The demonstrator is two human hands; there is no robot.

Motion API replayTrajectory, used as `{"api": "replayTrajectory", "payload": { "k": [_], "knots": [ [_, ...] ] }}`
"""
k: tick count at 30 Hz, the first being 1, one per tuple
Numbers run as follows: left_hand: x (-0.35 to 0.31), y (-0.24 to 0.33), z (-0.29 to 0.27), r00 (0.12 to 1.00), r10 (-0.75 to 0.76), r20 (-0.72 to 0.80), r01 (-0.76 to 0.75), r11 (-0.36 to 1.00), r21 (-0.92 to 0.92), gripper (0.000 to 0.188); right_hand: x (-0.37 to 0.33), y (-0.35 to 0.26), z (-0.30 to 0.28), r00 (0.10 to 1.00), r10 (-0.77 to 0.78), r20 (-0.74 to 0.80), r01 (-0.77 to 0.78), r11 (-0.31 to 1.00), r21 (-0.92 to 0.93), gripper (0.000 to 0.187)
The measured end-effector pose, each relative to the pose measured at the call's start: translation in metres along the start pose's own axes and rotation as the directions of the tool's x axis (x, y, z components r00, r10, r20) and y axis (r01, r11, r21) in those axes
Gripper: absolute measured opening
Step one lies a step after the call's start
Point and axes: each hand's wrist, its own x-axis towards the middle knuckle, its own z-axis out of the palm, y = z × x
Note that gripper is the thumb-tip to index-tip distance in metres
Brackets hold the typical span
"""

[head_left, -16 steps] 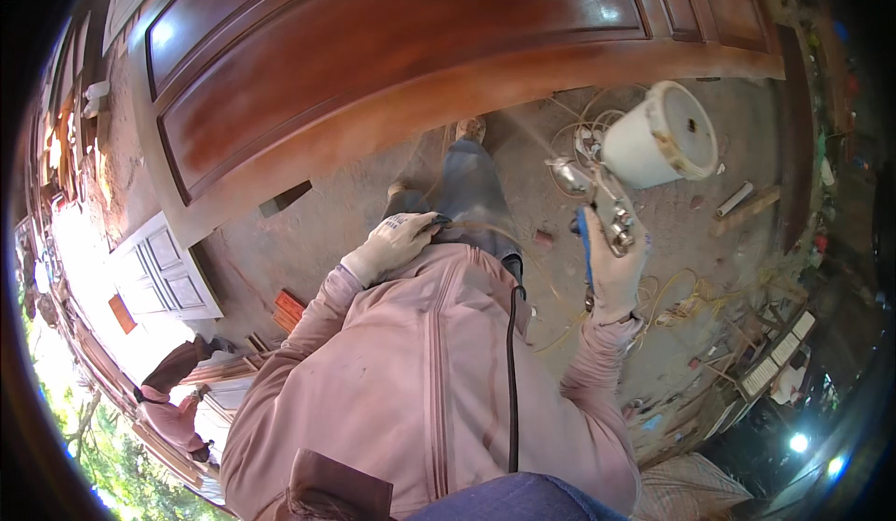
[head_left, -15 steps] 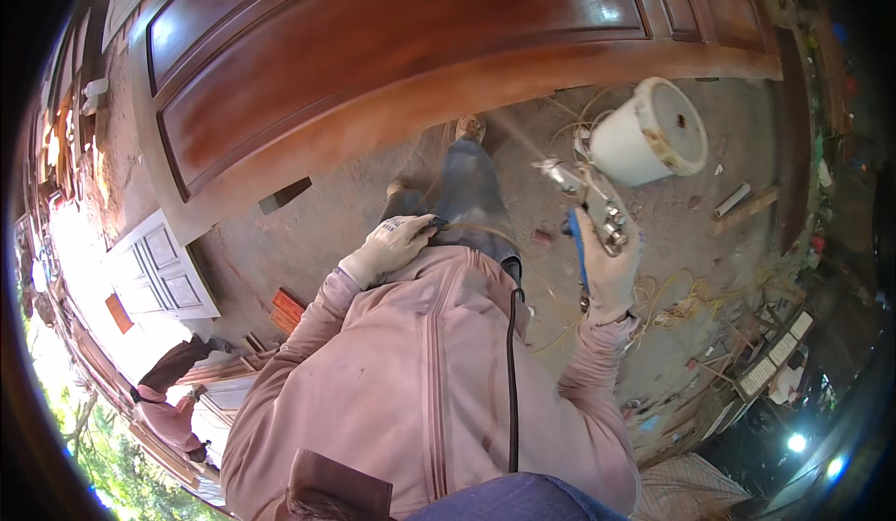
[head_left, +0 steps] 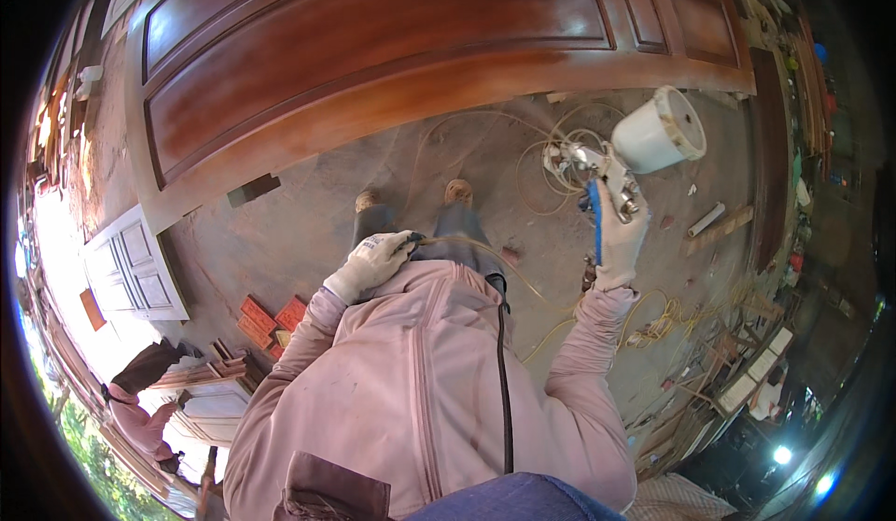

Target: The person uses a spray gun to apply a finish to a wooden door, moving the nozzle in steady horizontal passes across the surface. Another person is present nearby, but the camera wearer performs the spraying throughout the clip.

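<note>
My right hand (head_left: 618,241), in a white work glove, is wrapped around the handle of a metal spray gun (head_left: 621,185). A white paint cup (head_left: 649,133) sits on the gun, tilted to the right. My left hand (head_left: 381,258), also gloved, rests at my waist with its fingers closed around a thin yellowish air hose (head_left: 481,243), which runs across to below my right hand. Beyond both hands lies a large reddish-brown panelled wooden door (head_left: 373,73), glossy in parts, with a paler near edge. The gun is apart from the door, near its right end.
Loops of hose (head_left: 560,171) and a yellow tangle (head_left: 663,325) lie on the floor. Red bricks (head_left: 259,320) and a pale panelled door (head_left: 135,269) are at left, where a co-worker in pink (head_left: 140,418) bends. A dark board (head_left: 770,157) stands right.
My right hand and the spray gun have shifted slightly right, and the mist at its nozzle is gone. My feet now stand side by side, and the hose between my hands shows more plainly.
</note>
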Motion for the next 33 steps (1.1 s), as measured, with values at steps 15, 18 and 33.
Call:
{"api": "replayTrajectory", "payload": {
  "k": [15,18,33],
  "knots": [
    [0.054,0.061,0.076,0.994,-0.091,0.064,0.096,0.993,-0.067,0.03,0.091,0.062,-0.112,0.945,-0.247,-0.213,0.151,0.911,-0.385,0.032],
    [0.046,0.066,0.072,0.99,-0.122,0.068,0.125,0.991,-0.045,0.031,0.054,0.053,-0.096,0.98,-0.186,-0.064,0.167,0.957,-0.237,0.034],
    [0.009,0.051,0.068,0.945,-0.304,0.12,0.307,0.952,-0.007,0.039,-0.003,0.046,-0.054,0.959,0.003,0.283,-0.027,0.996,0.081,0.021]
  ]
}}
